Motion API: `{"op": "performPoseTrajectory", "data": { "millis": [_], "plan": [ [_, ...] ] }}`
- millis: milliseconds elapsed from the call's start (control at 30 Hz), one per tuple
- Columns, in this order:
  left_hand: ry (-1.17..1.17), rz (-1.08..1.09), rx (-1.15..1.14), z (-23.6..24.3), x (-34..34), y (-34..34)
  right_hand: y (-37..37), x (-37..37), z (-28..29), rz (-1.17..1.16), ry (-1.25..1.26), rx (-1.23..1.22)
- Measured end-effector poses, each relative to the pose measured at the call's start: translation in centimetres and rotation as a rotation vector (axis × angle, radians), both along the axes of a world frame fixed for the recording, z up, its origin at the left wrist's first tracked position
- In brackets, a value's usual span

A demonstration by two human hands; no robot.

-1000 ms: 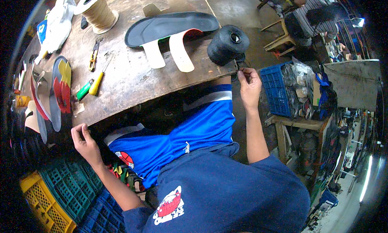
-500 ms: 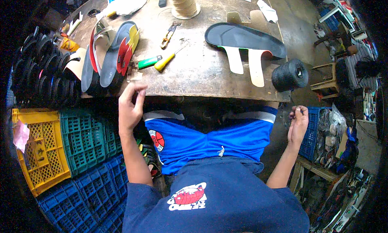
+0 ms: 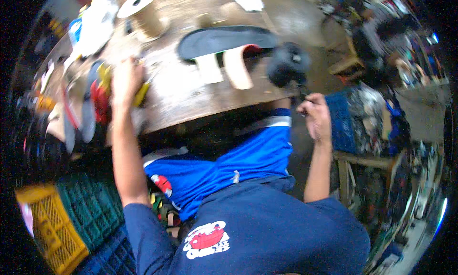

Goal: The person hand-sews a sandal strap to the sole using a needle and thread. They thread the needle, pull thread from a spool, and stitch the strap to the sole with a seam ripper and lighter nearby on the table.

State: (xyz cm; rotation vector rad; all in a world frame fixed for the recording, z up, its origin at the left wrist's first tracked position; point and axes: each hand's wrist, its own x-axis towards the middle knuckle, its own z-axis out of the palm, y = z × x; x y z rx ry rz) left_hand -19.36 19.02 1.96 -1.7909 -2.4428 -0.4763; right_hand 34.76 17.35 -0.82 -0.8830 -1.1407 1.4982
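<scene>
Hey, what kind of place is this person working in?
Most likely a small shoemaking or sandal repair workshop. A dark shoe sole with pale straps lies on the worn wooden workbench, a big spool of thread stands near it, and stacked plastic crates sit on the floor.

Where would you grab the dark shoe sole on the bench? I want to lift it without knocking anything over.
Take the dark shoe sole by its long front edge near the left end, coming from the person's side. It lies flat, and that end looks bare; the two pale strips overlap its middle, and a black wheel-like block crowds its right end.
</scene>
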Motion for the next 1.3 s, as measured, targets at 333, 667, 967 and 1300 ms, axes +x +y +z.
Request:
{"op": "performPoseTrajectory", "data": {
  "millis": [333,667,967,1300],
  "plan": [
    [-0.897,-0.184,0.262,3.0,10.3,-5.3,0.6,0.7,-1.0,0.174,0.282,-0.069],
    [-2.144,-0.393,-0.531,-0.7,32.8,-6.6,1.5,0.3,-1.4,0.281,0.151,0.014],
    [-2.141,-0.399,-0.769,-1.3,34.4,-4.3,1.9,0.4,-0.6,0.372,0.133,-0.016],
    [-2.223,-0.41,-0.618,-2.0,34.8,-4.2,2.6,1.4,-0.8,0.47,-0.031,-0.069]
  ]
}}
